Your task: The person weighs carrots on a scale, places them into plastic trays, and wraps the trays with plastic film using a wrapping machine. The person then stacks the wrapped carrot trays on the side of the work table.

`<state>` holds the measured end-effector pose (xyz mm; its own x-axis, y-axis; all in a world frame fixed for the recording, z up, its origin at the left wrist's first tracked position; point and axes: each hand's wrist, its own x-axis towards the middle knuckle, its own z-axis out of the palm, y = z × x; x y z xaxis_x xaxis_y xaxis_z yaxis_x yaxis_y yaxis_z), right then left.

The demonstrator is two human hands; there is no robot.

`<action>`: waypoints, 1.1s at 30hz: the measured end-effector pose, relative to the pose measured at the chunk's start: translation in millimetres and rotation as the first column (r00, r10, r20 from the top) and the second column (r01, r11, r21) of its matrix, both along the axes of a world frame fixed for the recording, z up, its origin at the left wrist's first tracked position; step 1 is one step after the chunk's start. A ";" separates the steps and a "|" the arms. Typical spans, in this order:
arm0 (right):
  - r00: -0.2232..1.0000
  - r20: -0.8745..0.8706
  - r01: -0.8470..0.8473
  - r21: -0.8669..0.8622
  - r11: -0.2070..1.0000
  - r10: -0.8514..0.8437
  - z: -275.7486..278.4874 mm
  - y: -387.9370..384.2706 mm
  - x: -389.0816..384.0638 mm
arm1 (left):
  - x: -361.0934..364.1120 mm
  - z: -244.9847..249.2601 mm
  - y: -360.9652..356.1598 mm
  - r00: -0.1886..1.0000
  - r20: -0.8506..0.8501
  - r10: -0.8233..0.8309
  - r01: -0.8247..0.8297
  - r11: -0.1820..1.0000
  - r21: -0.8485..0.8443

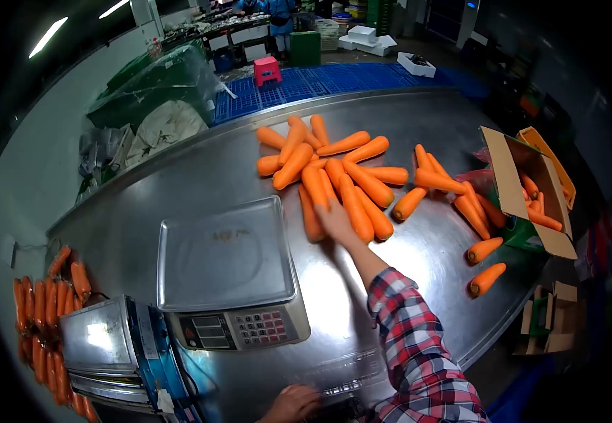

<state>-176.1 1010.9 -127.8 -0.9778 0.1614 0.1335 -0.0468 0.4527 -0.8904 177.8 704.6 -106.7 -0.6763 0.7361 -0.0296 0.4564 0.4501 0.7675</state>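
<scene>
On the steel table lies a loose pile of orange carrots. My right hand, its arm in a plaid sleeve, reaches to the near side of the pile and touches a carrot; its fingertips are partly hidden, so its grip is unclear. At the bottom edge is my left hand, near the table's front, its fingers blurred and partly cut off. Between the pile and the left side stands a weighing scale with a bare metal pan and a keypad.
An open cardboard box with carrots stands at the right. Packed carrots lie at the far left beside stacked metal trays. Beyond the table are blue pallets, a pink stool and a person in blue.
</scene>
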 end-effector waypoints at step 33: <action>0.836 0.455 -0.252 -0.177 0.951 0.307 62.3 42.8 227.7 | -66.6 59.4 19.2 0.642 0.745 0.181 -0.256 0.967 -0.014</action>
<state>51.5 1053.7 -65.6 -0.9231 -0.1418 -0.3574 0.2806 0.3870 -0.8783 111.2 723.8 -47.2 -0.6016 0.5944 -0.5336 -0.3765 0.3781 0.8457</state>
